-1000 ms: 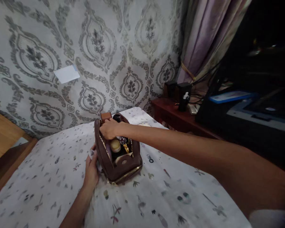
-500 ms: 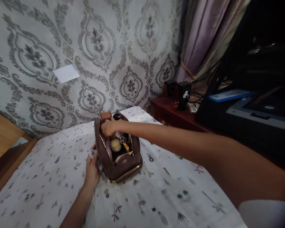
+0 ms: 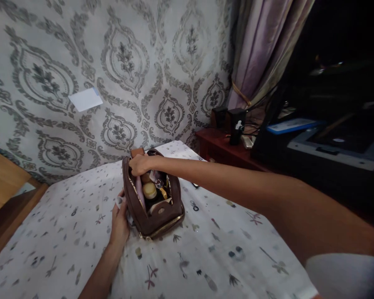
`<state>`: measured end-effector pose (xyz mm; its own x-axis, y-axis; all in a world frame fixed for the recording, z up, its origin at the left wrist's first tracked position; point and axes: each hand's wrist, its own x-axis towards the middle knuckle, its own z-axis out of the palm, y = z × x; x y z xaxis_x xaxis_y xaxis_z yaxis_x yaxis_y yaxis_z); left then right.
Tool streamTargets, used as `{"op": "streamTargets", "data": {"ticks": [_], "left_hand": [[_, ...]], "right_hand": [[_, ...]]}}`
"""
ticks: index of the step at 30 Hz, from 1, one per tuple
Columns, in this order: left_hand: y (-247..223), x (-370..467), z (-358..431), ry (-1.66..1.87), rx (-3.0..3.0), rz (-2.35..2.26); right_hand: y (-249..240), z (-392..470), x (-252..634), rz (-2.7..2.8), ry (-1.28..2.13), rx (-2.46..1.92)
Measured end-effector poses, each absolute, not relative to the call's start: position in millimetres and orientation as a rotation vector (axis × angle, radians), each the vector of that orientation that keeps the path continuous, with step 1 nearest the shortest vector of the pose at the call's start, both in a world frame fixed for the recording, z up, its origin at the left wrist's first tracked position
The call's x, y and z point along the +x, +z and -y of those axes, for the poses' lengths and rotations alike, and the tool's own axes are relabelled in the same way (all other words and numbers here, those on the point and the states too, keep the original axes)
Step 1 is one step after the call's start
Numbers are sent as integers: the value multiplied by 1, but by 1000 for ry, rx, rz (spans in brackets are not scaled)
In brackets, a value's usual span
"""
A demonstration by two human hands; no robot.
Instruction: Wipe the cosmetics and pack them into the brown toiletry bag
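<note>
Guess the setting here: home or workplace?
Probably a home bedroom: a bed sheet with small prints, damask wallpaper, a tied curtain. Both hands are on a brown toiletry bag of cosmetics.

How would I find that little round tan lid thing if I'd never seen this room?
Find the white printed bedsheet, then the open brown bag standing on it between two hands. Inside the bag, the round tan lid faces up, paler and rounder than the dark things around it.

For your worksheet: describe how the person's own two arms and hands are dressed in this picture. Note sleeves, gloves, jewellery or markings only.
Both hands are bare, with no gloves. The left hand and right hand show no rings, watch or markings that can be made out in the dim light. Both forearms are uncovered. A pale, short sleeve edge shows at the right upper arm.
</note>
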<state>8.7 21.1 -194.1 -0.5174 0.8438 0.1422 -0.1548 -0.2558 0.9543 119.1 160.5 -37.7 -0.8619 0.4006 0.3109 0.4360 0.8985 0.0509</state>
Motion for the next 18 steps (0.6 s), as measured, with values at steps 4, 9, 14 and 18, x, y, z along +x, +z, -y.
{"op": "streamTargets", "data": {"ticks": [4, 9, 14, 18], "left_hand": [[-193, 9, -21, 1846, 867, -1314], [-192, 10, -22, 1841, 884, -1297], [-191, 11, -22, 1859, 859, -1328], [-191, 12, -21, 1865, 864, -1320]], "right_hand": [[-23, -156, 133, 2952, 42, -748], [-11, -145, 149, 2911, 133, -893], [-10, -136, 148, 2951, 141, -978], [-13, -125, 138, 3077, 73, -833]]}}
